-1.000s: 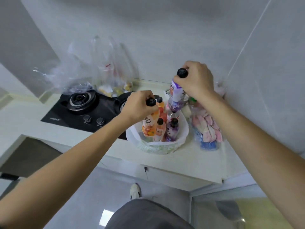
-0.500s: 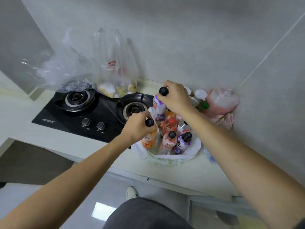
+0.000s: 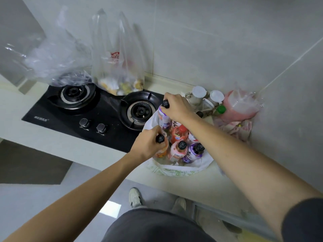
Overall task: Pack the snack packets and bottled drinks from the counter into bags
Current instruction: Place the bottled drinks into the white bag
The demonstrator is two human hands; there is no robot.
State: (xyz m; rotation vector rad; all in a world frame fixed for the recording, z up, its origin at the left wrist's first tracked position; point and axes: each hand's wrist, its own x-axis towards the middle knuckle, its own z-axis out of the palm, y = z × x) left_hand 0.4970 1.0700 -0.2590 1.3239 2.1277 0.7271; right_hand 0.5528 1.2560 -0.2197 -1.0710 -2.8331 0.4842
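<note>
- Snack bag (image 3: pixel 120 67) at 11 o'clock stands on the stove (image 3: pixel 90 109), apparently packed; a second clear bag (image 3: pixel 52 56) slumps beside it.
- Left hand (image 3: pixel 148 144) grips an orange bottle (image 3: pixel 161 151) by the cap, low in the white bag (image 3: pixel 178 169).
- Right hand (image 3: pixel 176 107) grips a purple bottle (image 3: pixel 163 117), at the bag's 12 o'clock rim.
- Bag nearly full; gaps are tight.
- Jars (image 3: pixel 206 96) at 1 o'clock remain out; the counter edge (image 3: pixel 97 155) lies close at 6 o'clock.

glossy black glass hob (image 3: pixel 104 117), clear crinkled plastic bags (image 3: pixel 52 56), smooth plastic bottles (image 3: pixel 178 151), matt counter (image 3: pixel 43 137)
</note>
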